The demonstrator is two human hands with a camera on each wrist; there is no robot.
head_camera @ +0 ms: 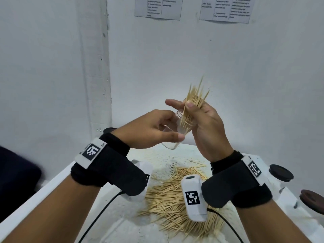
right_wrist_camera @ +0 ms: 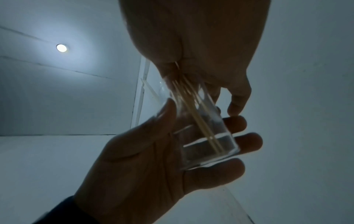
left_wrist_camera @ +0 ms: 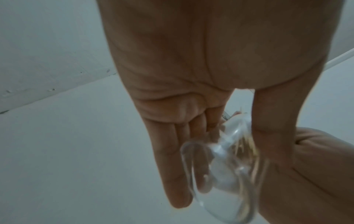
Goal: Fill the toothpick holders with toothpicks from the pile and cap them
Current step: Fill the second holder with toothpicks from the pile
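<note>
Toothpick holder: clear glass toothpick holder (head_camera: 172, 135), tilted, gripped by left hand (head_camera: 149, 130).
Toothpicks: pale wooden toothpick bundle (head_camera: 195, 100) pinched by right hand (head_camera: 208, 125), lower ends inside holder.
Pile: loose toothpick pile (head_camera: 173, 200) on table below both hands.

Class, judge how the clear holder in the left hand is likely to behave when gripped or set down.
The clear holder looks smooth, so probably slippery. The left hand wraps it easily, suggesting lightness. Its round body may roll if laid sideways.
</note>
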